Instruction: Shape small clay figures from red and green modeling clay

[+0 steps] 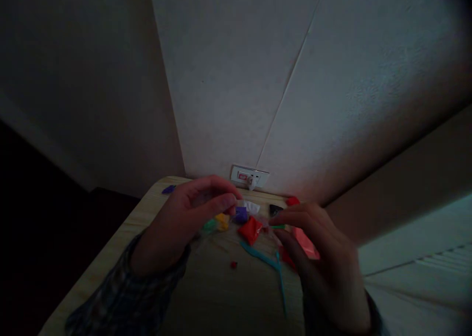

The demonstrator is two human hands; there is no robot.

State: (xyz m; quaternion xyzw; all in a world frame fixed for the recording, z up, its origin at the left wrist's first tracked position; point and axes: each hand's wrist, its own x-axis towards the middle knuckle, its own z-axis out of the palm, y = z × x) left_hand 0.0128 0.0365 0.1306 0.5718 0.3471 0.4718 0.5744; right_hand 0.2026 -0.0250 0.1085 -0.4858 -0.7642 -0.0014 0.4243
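Observation:
My left hand [191, 213] is raised over the left part of the table, thumb and forefinger pinched together. Whatever lies between these fingertips is too dim to name. On the right, my right hand [324, 257] bends its thumb and forefinger close together. A thin green strip [278, 226] shows between those fingertips; whether they grip it I cannot tell. Between the hands lie a red packet [250, 230], a purple packet [241, 215], a white packet [251, 207] and a yellow piece [221, 221]. A green packet [209, 226] sits below my left fingers.
A teal plastic tool [260, 255] and a small red bit [234, 265] lie on the wooden table [217, 296]. Pink [306, 242] and black [275, 209] packets are at the right, a purple piece [168, 189] far left. Behind is a wall socket [250, 176] with a plug.

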